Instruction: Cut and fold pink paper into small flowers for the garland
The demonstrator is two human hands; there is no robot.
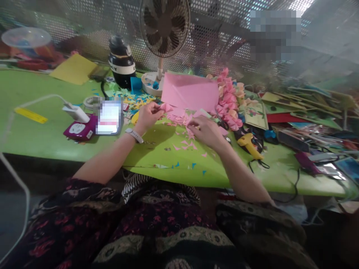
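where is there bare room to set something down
Bare: the green table left of the purple block, below the yellow strip; a patch below the glue gun. Crowded: pink scraps around left hand and right hand; papers piled far right.

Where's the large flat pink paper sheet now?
In the head view, the pink sheet is just beyond the left hand and right hand, between the round white fan base on its left and the heaped pink paper flowers on its right.

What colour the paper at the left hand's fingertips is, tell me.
Pink; the paper at the left hand shows best in the head view.
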